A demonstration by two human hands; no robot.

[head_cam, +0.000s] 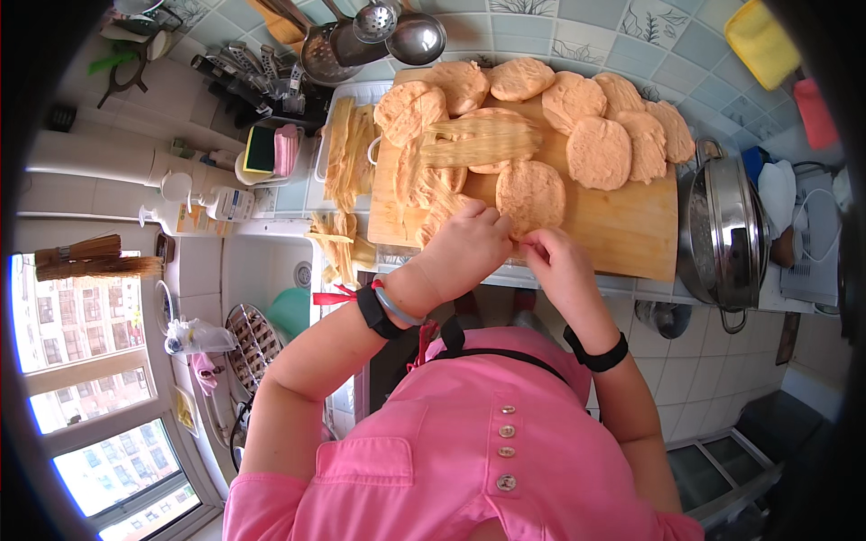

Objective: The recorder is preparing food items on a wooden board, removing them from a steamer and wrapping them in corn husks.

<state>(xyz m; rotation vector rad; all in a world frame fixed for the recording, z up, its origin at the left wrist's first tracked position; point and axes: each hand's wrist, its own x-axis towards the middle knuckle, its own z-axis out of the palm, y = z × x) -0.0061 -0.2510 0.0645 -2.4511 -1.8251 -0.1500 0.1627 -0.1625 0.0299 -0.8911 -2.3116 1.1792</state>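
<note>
Flat orange-tan dough rounds lie on a wooden cutting board (619, 230), some overlapping. My left hand (467, 237) is at the board's near edge with its fingers curled, over a pale husk-like strip and beside the nearest dough round (531, 197). Close to it, my right hand (556, 258) has thumb and forefinger brought together by that round's near edge. Between the fingertips any held thing is too small to make out. Dried corn husks (480, 140) lie across a round farther back, and more husk strips (443, 203) are left of the nearest round.
Left of the board, a white tray (319, 152) holds husks; loose husks (338, 247) lie by the sink (260, 260). A steel steamer pot (727, 230) stands close at the right. Ladles (416, 39) hang behind, and a knife block (298, 111) stands at the back left.
</note>
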